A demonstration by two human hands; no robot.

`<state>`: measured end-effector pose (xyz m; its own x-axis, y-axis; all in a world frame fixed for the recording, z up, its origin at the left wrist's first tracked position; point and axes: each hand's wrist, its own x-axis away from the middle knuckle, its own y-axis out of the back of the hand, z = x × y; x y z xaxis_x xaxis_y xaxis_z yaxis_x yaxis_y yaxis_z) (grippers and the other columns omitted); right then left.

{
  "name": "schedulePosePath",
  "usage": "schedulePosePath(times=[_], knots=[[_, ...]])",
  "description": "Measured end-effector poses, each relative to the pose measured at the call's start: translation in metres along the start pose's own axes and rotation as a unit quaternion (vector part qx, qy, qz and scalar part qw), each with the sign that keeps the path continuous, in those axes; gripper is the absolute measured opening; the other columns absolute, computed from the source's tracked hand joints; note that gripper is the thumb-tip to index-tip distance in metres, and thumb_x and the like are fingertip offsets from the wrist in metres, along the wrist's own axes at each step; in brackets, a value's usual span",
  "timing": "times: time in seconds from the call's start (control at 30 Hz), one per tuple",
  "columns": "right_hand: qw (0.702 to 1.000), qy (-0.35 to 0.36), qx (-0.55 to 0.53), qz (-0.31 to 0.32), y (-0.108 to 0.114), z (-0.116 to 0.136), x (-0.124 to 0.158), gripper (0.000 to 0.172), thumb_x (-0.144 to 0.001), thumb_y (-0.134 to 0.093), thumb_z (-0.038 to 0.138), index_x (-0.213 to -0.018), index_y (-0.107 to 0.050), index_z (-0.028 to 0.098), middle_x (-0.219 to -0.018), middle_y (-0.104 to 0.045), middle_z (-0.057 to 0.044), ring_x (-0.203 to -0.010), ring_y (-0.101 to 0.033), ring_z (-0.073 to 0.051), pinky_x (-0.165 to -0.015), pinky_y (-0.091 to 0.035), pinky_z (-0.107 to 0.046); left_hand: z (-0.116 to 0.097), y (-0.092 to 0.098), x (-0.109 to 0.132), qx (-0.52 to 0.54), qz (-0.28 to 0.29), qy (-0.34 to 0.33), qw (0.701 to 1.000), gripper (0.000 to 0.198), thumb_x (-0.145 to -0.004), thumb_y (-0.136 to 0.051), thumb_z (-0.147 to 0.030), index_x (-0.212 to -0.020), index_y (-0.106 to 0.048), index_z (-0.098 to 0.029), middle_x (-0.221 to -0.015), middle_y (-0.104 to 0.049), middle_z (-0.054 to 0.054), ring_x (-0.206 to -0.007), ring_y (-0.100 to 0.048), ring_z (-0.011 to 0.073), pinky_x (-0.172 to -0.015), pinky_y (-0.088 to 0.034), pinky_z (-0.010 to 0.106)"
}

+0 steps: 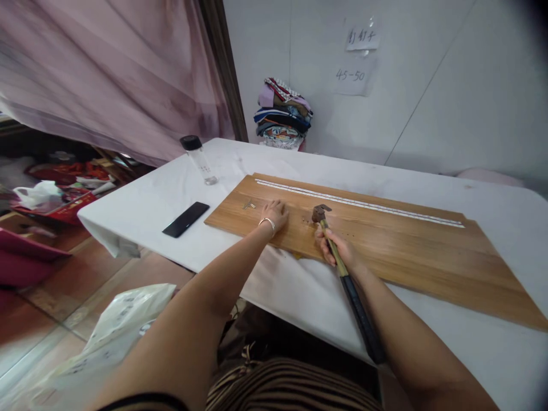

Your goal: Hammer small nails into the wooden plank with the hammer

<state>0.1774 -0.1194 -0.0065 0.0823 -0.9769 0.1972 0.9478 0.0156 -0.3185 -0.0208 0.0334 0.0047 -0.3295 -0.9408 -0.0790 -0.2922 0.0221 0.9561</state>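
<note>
A wooden board (411, 251) lies across the white table. My right hand (340, 249) is closed round the hammer (355, 311), gripping its handle high up, close to the rusty claw head. That head (319, 213) is just over the board, and the black grip slants back toward my body. To the left, my left hand (276, 213) rests palm down on the board with its fingers laid out, and a bracelet circles the wrist. A few nails (249, 204) lie on the board beyond it. Small dark marks or bits (306, 220) dot the wood between my hands; they are too small to name.
Along the board's far side runs a white measuring strip (359, 202). A black phone (186, 219) and a clear bottle with a black lid (200, 161) stand left of the board. Folded clothes (283, 114) are stacked by the wall. A plastic bag (124, 319) is low on the left.
</note>
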Motion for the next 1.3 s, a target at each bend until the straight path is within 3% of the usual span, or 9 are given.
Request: schedulePosePath(times=[0.2, 0.4, 0.57, 0.7, 0.8, 1.07, 1.3], knots=[[1.000, 0.003, 0.000, 0.008, -0.002, 0.002, 0.001, 0.042, -0.086, -0.068, 0.062, -0.093, -0.060, 0.021, -0.051, -0.056, 0.009, -0.027, -0.039, -0.008, -0.026, -0.029, -0.020, 0.017, -0.010, 0.009, 0.085, -0.055, -0.025, 0.995, 0.028, -0.093, -0.061, -0.021, -0.113, -0.081, -0.025, -0.142, -0.072, 0.007, -0.141, -0.060, 0.0259, -0.124, -0.045, 0.044], [1.000, -0.001, 0.001, 0.017, -0.001, 0.000, 0.000, 0.041, -0.087, -0.067, 0.062, -0.091, -0.061, 0.021, -0.051, -0.057, 0.008, -0.027, -0.039, -0.008, -0.027, -0.030, -0.020, 0.026, -0.015, 0.012, 0.166, -0.089, 0.006, 0.982, 0.029, -0.096, -0.057, -0.020, -0.109, -0.083, -0.023, -0.128, -0.080, 0.006, -0.125, -0.071, 0.0228, -0.117, -0.053, 0.038], [1.000, 0.003, -0.003, 0.011, -0.002, 0.001, 0.002, 0.040, -0.089, -0.066, 0.060, -0.094, -0.061, 0.021, -0.051, -0.056, 0.009, -0.028, -0.040, -0.008, -0.027, -0.030, -0.020, 0.020, -0.010, 0.019, 0.123, -0.059, -0.018, 0.991, 0.027, -0.094, -0.060, -0.019, -0.107, -0.083, -0.023, -0.133, -0.077, 0.006, -0.132, -0.067, 0.0237, -0.123, -0.047, 0.039], [1.000, -0.003, -0.005, 0.011, -0.003, 0.001, 0.003, 0.040, -0.089, -0.066, 0.060, -0.092, -0.061, 0.021, -0.052, -0.057, 0.008, -0.028, -0.040, -0.008, -0.026, -0.029, -0.020, 0.010, -0.004, 0.038, 0.055, -0.029, -0.015, 0.998, 0.034, -0.095, -0.063, -0.026, -0.126, -0.077, -0.027, -0.152, -0.066, 0.006, -0.149, -0.053, 0.0291, -0.128, -0.040, 0.050], [1.000, 0.002, -0.008, 0.008, -0.003, 0.001, 0.005, 0.040, -0.089, -0.067, 0.061, -0.092, -0.061, 0.021, -0.052, -0.057, 0.008, -0.028, -0.040, -0.008, -0.027, -0.030, -0.019, 0.001, -0.001, 0.054, 0.023, -0.014, -0.006, 1.000, 0.039, -0.101, -0.056, -0.030, -0.137, -0.071, -0.027, -0.161, -0.059, 0.007, -0.154, -0.047, 0.0279, -0.130, -0.035, 0.050], [1.000, 0.000, -0.011, 0.011, -0.004, 0.004, 0.007, 0.041, -0.086, -0.069, 0.061, -0.091, -0.062, 0.021, -0.053, -0.057, 0.008, -0.028, -0.038, -0.007, -0.027, -0.029, -0.019, -0.011, -0.005, 0.090, 0.022, -0.046, 0.021, 0.998, 0.041, -0.102, -0.051, -0.033, -0.139, -0.069, -0.027, -0.159, -0.060, 0.005, -0.154, -0.047, 0.0270, -0.131, -0.033, 0.047], [1.000, -0.006, -0.009, 0.008, -0.003, 0.004, 0.009, 0.040, -0.088, -0.067, 0.060, -0.093, -0.062, 0.021, -0.054, -0.056, 0.008, -0.028, -0.038, -0.007, -0.027, -0.029, -0.020, -0.013, -0.007, 0.095, 0.015, -0.057, 0.016, 0.998, 0.042, -0.102, -0.050, -0.034, -0.138, -0.070, -0.026, -0.158, -0.061, 0.006, -0.154, -0.048, 0.0279, -0.130, -0.034, 0.047]])
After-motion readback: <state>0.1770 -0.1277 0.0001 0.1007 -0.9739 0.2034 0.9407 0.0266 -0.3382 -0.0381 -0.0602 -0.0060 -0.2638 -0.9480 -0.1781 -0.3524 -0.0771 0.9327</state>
